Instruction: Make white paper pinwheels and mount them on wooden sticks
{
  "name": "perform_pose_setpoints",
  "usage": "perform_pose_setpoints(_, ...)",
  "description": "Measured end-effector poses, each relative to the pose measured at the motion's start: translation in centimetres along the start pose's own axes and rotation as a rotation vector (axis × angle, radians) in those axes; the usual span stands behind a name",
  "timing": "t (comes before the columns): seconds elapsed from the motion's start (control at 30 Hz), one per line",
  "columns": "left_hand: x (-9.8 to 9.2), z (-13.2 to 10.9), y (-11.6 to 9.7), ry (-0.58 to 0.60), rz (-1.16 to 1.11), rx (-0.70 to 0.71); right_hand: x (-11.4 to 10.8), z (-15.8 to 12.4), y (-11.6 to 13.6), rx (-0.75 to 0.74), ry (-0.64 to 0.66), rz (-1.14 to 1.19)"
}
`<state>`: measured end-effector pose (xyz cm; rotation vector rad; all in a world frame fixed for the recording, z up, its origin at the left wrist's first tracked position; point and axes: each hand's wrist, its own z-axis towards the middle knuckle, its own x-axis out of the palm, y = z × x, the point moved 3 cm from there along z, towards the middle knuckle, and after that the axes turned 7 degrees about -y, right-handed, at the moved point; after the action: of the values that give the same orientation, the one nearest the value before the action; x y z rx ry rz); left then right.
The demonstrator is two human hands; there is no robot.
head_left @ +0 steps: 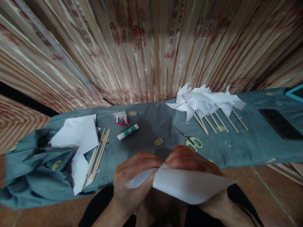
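Observation:
A sheet of white paper [189, 186], bent and partly folded, is held between both hands above my lap at the table's near edge. My left hand [136, 173] grips its left part, fingers curled over the top. My right hand [189, 160] is closed on the paper close to the left one, and the sheet covers much of that palm. Just beyond the right hand lie scissors [194, 143] with light green handles. A glue stick [128, 132] and an open red box of metal pins [121, 119] lie farther off to the left.
White paper pinwheels [201, 99] on wooden sticks lie overlapped at the back right. Loose wooden sticks [100, 154] rest beside white paper sheets [80, 132] at the left. A dark phone [282, 124] lies at the right. Behind the cloth-covered table hangs a striped curtain [142, 47].

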<state>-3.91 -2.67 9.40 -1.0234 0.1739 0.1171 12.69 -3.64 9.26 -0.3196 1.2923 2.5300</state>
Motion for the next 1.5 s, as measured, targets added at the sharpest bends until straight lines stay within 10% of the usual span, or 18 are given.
perform_pose_setpoints(1.5,0.4,0.1,-0.6,0.007,-0.061,-0.045,1.0,-1.6,-0.2,-0.039,-0.15,0.012)
